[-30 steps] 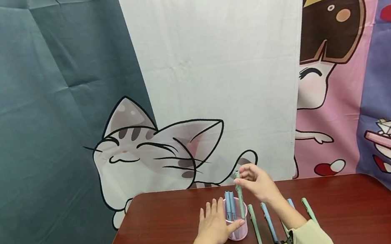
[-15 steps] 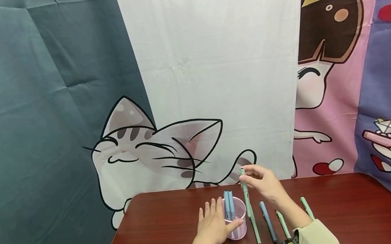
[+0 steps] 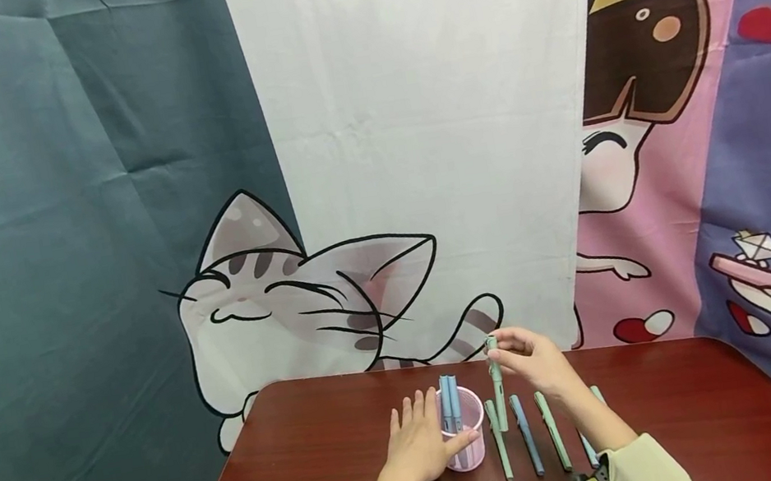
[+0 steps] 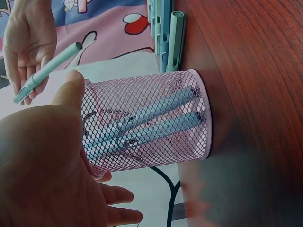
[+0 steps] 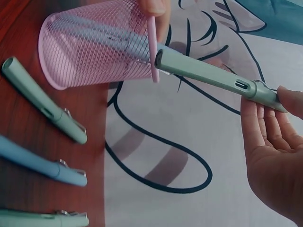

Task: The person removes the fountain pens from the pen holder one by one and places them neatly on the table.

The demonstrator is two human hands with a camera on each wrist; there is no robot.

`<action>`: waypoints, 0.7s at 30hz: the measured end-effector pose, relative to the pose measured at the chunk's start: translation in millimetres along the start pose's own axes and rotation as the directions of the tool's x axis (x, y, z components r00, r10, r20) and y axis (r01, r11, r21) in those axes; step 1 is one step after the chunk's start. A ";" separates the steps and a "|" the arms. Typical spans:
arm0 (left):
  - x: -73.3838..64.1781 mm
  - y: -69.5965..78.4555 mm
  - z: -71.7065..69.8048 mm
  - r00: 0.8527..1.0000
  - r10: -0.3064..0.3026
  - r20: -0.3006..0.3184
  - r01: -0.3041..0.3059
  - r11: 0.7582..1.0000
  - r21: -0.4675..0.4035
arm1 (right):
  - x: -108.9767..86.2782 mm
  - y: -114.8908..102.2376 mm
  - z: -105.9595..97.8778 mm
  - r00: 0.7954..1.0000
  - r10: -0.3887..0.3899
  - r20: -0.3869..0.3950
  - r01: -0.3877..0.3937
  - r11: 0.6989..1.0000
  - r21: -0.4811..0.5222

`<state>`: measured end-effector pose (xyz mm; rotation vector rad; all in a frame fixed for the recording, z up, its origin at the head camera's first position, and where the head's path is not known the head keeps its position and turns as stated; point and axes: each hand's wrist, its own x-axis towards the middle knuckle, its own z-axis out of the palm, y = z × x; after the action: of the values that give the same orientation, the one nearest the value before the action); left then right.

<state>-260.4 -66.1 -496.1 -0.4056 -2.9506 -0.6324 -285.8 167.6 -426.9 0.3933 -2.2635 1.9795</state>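
My right hand (image 3: 534,364) pinches a light green pen (image 3: 500,398) near its clip end, between thumb and fingers. The pen hangs nearly upright above the table, to the right of a pink mesh pen cup (image 3: 475,450). In the right wrist view, the lower end of the green pen (image 5: 203,72) overlaps the cup's rim; the head view shows it beside the cup. Against the cup's left side rests my left hand (image 3: 416,445), its fingers straight and spread and its thumb across the rim's near side. Two blue pens (image 4: 163,127) lean inside the cup.
Right of the cup, several pens lie in a row on the reddish-brown table (image 3: 299,461), among them a green pen (image 3: 501,448) and a blue pen (image 3: 527,435). Behind the table hangs a cartoon-printed cloth (image 3: 410,104).
My right hand has carried the green pen from over the cup to the right, past the rim and toward the row of pens. My left hand has stayed at the cup.
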 end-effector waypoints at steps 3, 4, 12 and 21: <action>-0.9 0.2 -0.2 1.000 -0.005 0.009 0.005 1.000 -0.008 | -3.4 0.7 -4.4 1.000 0.029 -0.003 -0.029 0.999 -0.015; -1.1 0.2 -0.2 1.000 -0.006 0.011 0.006 1.000 -0.012 | -4.6 0.9 -5.8 0.999 0.035 -0.003 -0.035 0.999 -0.022; -2.5 0.4 -0.9 1.000 -0.001 0.007 0.001 1.000 -0.021 | -11.1 3.1 -17.5 0.999 0.050 -0.005 -0.050 0.999 -0.011; -2.4 0.5 -1.7 1.000 0.008 -0.006 -0.008 1.000 -0.009 | -15.6 4.6 -32.4 0.996 0.085 -0.032 -0.086 0.996 -0.029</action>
<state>-257.9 -66.9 -494.7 -0.4160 -2.9404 -0.6447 -274.8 202.0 -430.5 0.2655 -2.3254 1.9728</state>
